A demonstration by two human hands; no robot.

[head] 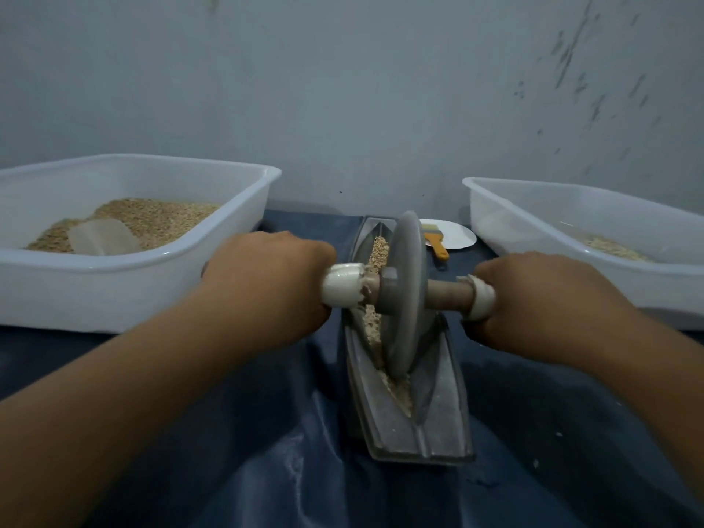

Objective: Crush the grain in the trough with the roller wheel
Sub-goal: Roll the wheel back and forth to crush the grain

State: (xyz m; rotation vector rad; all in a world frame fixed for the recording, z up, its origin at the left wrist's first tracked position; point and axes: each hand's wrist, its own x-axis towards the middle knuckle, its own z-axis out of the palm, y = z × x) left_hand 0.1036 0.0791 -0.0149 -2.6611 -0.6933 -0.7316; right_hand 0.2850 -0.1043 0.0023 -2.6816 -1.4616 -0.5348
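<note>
the roller wheel (405, 295) stands upright in the groove of the long metal trough (438, 405), which lies on a dark blue cloth (266, 470) and points away from the person. the left hand (266, 283) is wrapped around the white-bound end of the axle handle (445, 293) on its side, and the right hand (541, 299) grips the taped end on the other, fingers curled under and clamped on the bar. grain (379, 249) fills the groove beyond the wheel, looking whole at the far end and paler and broken near the wheel's foot. the disc looks thick, stiff and heavy, so its own weight should do much of the crushing; it likely wants an even push from both ends of the axle to keep it from tipping sideways. the wrapped ends seem the right places to hold, giving grip. loose grain may slide or spill over the shallow rim. a white tub (152, 268) of grain with a scoop sits to the left, another tub (571, 238) to the right.
</note>
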